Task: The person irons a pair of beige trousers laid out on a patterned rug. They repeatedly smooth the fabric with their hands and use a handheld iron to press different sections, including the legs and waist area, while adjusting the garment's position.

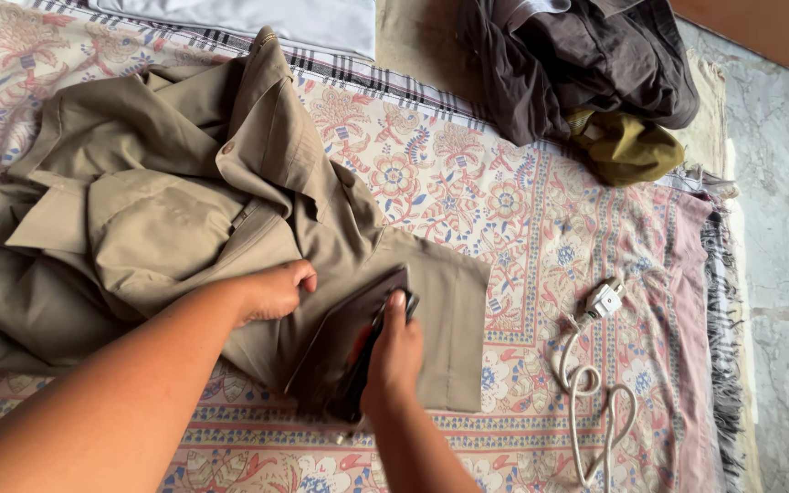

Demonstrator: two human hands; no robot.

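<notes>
At the far left, a khaki shirt (166, 210) lies crumpled on a floral printed cloth (522, 228) spread over the floor; the shirt's left part runs past the picture's edge, so its full shape cannot be made out. Folds and a flapped pocket pile up in the middle, and one sleeve stretches flat toward the right, ending in a straight cuff.

The left hand (276, 290) comes in from the lower left, its forearm cut off by the frame. It rests on the shirt just where the sleeve begins, fingers curled under against the fabric, pressing it down rather than clasping anything; the fingertips are tucked out of sight.

Just to its right, the right hand (394, 351) is closed around the dark handle of an iron (349, 342), which sits on the sleeve. The hand covers much of the handle, and the iron's far end near the bottom is hard to read against the cloth.

Further right, a white cord (586, 402) lies looped on the cloth, its white plug (604, 299) lying loose. Whether the cord joins the iron cannot be seen.

Along the top, a white folded fabric (257, 20) is cut off by the edge. At the upper right sits a heap of dark brown clothing (586, 55), with an olive garment (627, 146) partly buried under it. A marble floor (787, 256) shows at the far right.
</notes>
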